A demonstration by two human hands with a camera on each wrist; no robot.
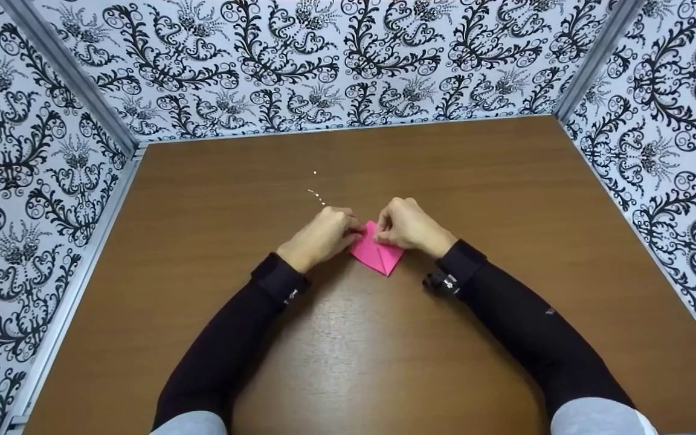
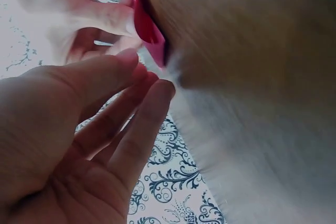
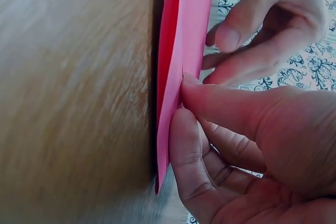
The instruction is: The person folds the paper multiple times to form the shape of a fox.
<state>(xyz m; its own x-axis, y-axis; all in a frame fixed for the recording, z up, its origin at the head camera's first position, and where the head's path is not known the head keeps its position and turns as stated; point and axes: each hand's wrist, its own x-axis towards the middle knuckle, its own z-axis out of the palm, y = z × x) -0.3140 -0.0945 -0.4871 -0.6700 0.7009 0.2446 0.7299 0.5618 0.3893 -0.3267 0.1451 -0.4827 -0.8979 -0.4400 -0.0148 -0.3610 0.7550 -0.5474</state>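
Observation:
A folded piece of pink paper (image 1: 378, 257) lies on the wooden table between both hands, its pointed corner toward the person. The right hand (image 1: 411, 223) pinches a fold of it; in the right wrist view its thumb and index finger meet at a crease in the paper (image 3: 191, 40), whose layers stand slightly apart. At the paper's left edge is the left hand (image 1: 324, 235). Its fingers are loosely bent, and in the left wrist view the fingertips (image 2: 164, 90) are close to a corner of the paper (image 2: 157, 53) without gripping it.
A curved trail of small white specks (image 1: 316, 196) lies on the table (image 1: 336, 362) beyond the left hand. Panels with a black-and-white scroll pattern (image 1: 299, 60) enclose the back and both sides. Dark sleeves with wrist-worn cameras (image 1: 441, 283) cover the forearms.

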